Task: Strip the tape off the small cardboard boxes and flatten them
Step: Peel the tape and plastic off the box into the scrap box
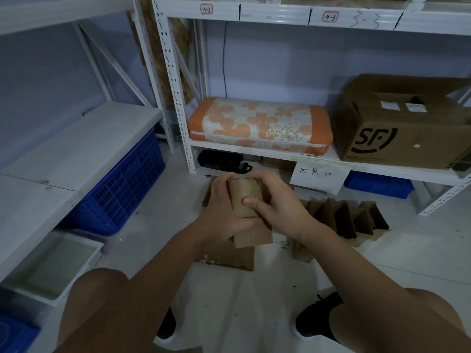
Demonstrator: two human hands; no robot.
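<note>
From where I sit, my left hand [224,207] wraps the left side of the small cardboard box [246,200], fingers curled under its lower edge and thumb up by the top rim. The box stands upright between both palms, held above the floor, with a loose flap [253,236] hanging below my left fingers. My right hand [276,200] clamps the right side, thumb [251,202] pressed flat on the front face. I cannot make out any tape from here. The risk I see: if I squeeze before the seams are free, the panel under my right thumb may buckle or tear instead of folding along its creases. Below my wrists lies a flattened piece [226,256]; right of my right fingers stand more folded boxes [341,217], which a dropped box could topple.
</note>
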